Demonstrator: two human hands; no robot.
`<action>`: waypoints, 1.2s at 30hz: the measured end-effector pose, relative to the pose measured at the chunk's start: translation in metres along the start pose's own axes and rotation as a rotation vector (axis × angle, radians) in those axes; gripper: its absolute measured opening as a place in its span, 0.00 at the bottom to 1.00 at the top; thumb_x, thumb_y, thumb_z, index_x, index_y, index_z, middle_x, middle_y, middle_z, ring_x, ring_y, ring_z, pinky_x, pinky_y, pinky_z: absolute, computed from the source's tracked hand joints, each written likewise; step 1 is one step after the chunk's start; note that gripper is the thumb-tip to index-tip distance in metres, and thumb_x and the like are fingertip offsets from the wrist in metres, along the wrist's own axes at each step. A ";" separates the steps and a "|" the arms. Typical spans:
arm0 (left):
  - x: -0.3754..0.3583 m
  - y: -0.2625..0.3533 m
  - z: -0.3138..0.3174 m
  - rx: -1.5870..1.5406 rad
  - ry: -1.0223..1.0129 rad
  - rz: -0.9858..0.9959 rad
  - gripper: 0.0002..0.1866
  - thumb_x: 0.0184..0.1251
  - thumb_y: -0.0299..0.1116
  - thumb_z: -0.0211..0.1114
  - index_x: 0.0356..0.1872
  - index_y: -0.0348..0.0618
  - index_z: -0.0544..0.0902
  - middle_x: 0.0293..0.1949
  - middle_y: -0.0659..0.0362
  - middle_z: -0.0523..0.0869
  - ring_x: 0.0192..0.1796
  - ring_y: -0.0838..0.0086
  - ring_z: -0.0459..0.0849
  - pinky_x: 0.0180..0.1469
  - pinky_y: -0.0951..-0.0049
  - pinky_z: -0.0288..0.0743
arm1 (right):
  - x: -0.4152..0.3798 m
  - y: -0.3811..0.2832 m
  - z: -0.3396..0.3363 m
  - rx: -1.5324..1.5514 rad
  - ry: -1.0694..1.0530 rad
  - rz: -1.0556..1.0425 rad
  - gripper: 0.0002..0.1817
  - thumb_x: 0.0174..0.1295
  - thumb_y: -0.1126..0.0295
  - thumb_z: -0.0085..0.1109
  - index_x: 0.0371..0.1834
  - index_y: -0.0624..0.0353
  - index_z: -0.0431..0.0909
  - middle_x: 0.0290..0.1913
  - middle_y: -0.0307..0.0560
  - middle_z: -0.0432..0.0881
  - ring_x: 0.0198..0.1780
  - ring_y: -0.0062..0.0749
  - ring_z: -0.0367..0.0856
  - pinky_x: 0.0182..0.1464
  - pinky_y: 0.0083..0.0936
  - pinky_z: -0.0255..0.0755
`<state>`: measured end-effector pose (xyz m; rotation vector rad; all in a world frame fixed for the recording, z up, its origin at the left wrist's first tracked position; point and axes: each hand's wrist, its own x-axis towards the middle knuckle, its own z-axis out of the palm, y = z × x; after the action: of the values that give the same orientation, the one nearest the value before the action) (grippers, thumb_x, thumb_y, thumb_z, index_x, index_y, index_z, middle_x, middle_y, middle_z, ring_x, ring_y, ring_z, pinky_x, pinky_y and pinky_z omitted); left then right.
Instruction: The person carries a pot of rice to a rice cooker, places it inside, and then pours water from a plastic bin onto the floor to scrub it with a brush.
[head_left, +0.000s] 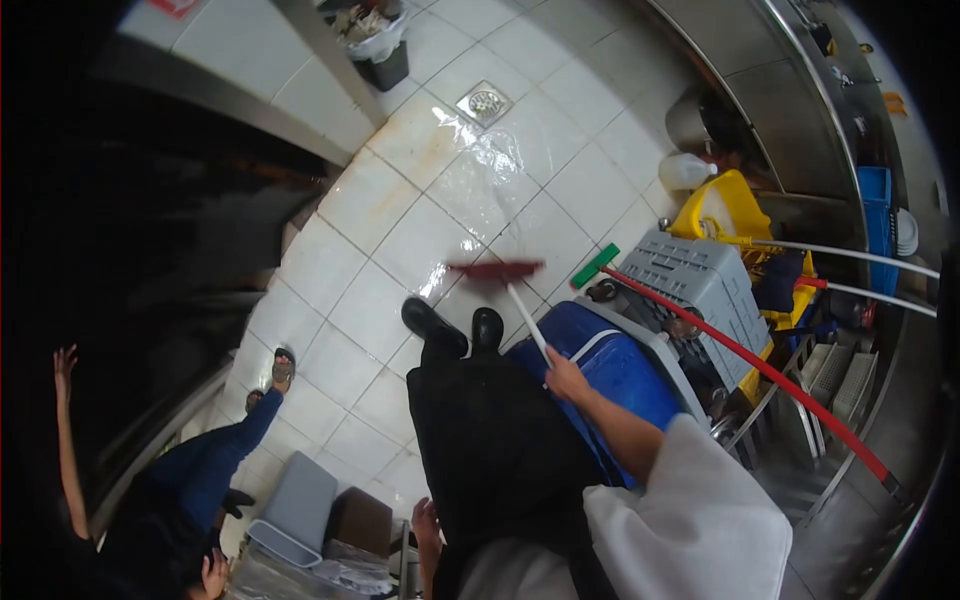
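My right hand [567, 378] is closed around the white handle of a floor squeegee [525, 318]. Its dark red head [497, 271], smeared by motion, is down at the wet tiles in front of my black shoes. My left hand [426, 522] hangs low beside my black apron, fingers loosely bent and apart, with nothing seen in it. Water glistens on the white tiled floor [400, 235] between the squeegee and a square metal drain [485, 103].
On my right stand a blue bin [610, 365], a grey crate [700, 290], a yellow bucket [735, 205] and a red pole with a green head [597, 266]. A lined trash bin [385, 65] is ahead. Another person [215, 460] stands left, near a grey container [298, 500].
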<state>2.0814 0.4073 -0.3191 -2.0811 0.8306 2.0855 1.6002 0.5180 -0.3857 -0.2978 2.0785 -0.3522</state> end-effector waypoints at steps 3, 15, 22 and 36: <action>-0.017 0.066 0.028 0.197 0.266 -0.167 0.21 0.67 0.30 0.58 0.61 0.41 0.73 0.47 0.54 0.83 0.42 0.69 0.84 0.40 0.71 0.78 | 0.017 0.034 -0.023 -0.092 -0.118 0.052 0.33 0.55 0.73 0.48 0.69 0.58 0.63 0.46 0.74 0.79 0.50 0.68 0.78 0.59 0.50 0.70; 0.114 0.250 0.067 0.381 0.143 0.052 0.26 0.66 0.30 0.62 0.64 0.39 0.69 0.51 0.53 0.81 0.46 0.67 0.84 0.44 0.68 0.79 | 0.120 -0.084 -0.113 -0.002 0.010 0.078 0.31 0.57 0.73 0.46 0.68 0.62 0.64 0.43 0.72 0.81 0.44 0.63 0.83 0.47 0.46 0.77; 0.115 0.575 0.151 0.557 0.176 0.876 0.26 0.69 0.26 0.59 0.67 0.37 0.66 0.60 0.51 0.76 0.52 0.70 0.81 0.50 0.74 0.76 | 0.180 -0.259 -0.116 0.324 0.045 0.308 0.34 0.60 0.72 0.48 0.72 0.61 0.55 0.34 0.62 0.83 0.22 0.46 0.81 0.20 0.37 0.75; 0.133 0.728 0.273 0.443 -0.184 0.669 0.20 0.70 0.28 0.60 0.61 0.35 0.73 0.55 0.55 0.81 0.53 0.72 0.82 0.50 0.77 0.73 | 0.383 -0.425 -0.144 1.722 -0.531 0.474 0.12 0.63 0.71 0.51 0.20 0.54 0.67 0.14 0.40 0.66 0.12 0.27 0.63 0.12 0.24 0.55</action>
<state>1.5168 -0.1370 -0.2352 -1.4739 1.9407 2.0258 1.3138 0.0079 -0.4635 0.9903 0.7311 -1.3710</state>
